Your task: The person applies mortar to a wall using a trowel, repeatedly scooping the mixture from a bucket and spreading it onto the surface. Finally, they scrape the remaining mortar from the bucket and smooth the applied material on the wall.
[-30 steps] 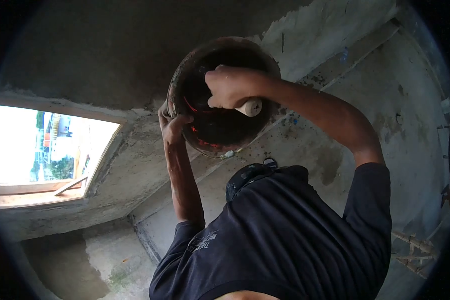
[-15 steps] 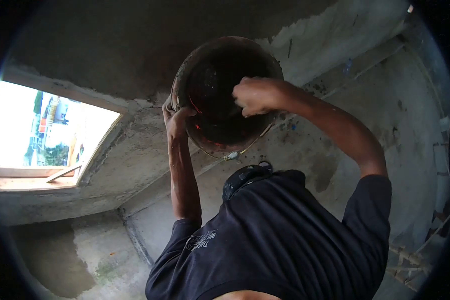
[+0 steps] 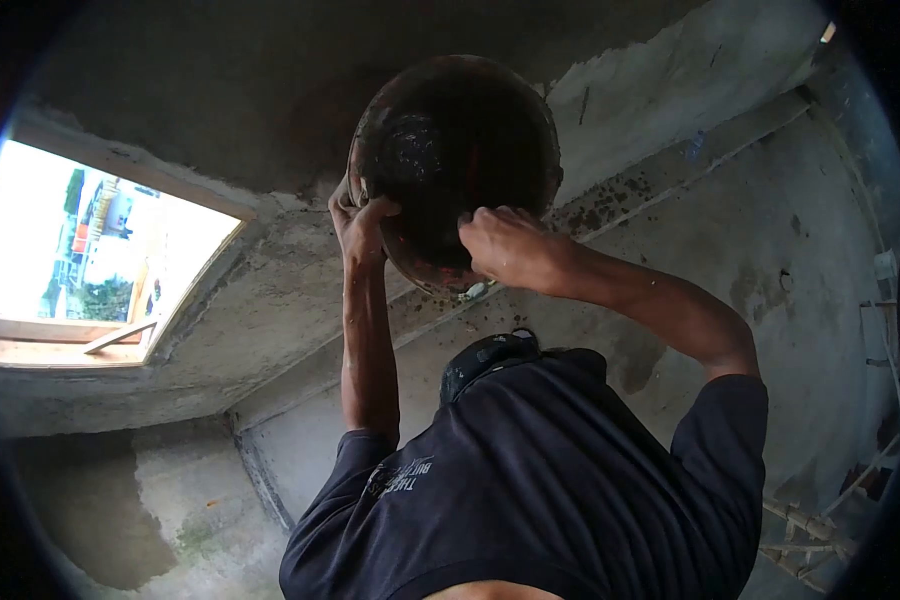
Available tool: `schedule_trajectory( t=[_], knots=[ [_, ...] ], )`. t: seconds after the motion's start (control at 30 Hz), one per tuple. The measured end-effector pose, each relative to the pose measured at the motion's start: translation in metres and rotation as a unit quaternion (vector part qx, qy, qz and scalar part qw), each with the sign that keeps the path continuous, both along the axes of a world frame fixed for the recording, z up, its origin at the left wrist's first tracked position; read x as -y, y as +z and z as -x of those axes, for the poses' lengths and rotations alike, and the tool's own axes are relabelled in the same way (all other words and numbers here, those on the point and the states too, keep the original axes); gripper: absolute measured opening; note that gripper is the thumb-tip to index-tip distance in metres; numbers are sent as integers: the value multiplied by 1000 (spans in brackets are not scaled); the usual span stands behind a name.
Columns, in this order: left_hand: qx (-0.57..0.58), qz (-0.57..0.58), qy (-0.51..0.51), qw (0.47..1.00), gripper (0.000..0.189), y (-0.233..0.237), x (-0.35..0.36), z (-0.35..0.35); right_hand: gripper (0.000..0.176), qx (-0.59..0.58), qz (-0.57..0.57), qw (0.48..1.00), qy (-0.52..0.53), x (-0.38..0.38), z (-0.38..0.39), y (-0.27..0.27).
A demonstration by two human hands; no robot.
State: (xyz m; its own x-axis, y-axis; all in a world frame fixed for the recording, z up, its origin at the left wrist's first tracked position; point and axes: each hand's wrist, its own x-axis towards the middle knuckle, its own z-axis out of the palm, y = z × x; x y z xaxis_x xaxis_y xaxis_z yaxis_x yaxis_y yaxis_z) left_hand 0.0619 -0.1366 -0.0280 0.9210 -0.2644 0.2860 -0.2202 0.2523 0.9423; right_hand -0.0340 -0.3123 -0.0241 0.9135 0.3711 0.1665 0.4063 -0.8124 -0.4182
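Note:
A large round bucket (image 3: 454,64), dark inside, is held up with its mouth facing me. My left hand (image 3: 362,225) is closed around its left rim, thumb over the inner edge. Over the lower right part of the opening, my right hand (image 3: 510,245) is curled into a fist. Whatever it may hold is lost in the bucket's shadow. A wet, shiny patch (image 3: 410,145) shows inside the bucket on the left. A light-coloured grip (image 3: 477,291) on the bucket's handle shows just below the rim.
On the left, a framed window opening (image 3: 80,250) lets in bright light. A plastered wall (image 3: 220,110), darker at the top, rises behind the bucket. Dark spatters (image 3: 610,200) mark the ledge to its right. Wooden poles (image 3: 805,535) stand at the lower right.
My right hand has moved down from the middle right of the bucket toward its near rim. The bucket has shifted slightly upward in view, and my left hand still grips it.

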Motion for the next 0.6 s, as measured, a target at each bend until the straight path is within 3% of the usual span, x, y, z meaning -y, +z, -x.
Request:
schedule_trajectory(
  t=[0.07,0.13,0.2,0.27,0.3,0.4,0.43,0.5,0.57,0.6],
  knots=[
    [9,-2,10,1000,65,0,4,3,12,-58,87,994,-13,-4,0,8],
    [15,-6,20,1000,64,0,2,7,12,-41,120,992,28,-1,0,13],
    [25,-101,3,995,68,5,0,8,12,-21,155,986,65,6,2,6],
    [11,-101,5,995,70,-2,-3,6,12,168,143,972,79,17,4,-13],
    [0,-92,12,996,71,-2,-3,11,10,35,238,969,53,11,-4,-13],
    [-3,-88,5,996,71,-5,0,1,5,9,273,961,31,14,-3,-11],
    [-4,-100,-5,995,71,-6,-1,-1,5,8,275,961,32,22,-1,-10],
    [-5,-90,-11,996,71,-5,0,-2,6,201,120,970,70,50,6,-5],
    [-2,-80,-14,997,71,1,0,-3,7,159,139,977,23,64,6,2],
    [2,-55,-2,998,58,4,3,-2,9,113,153,981,-26,67,4,6]
  ],
)
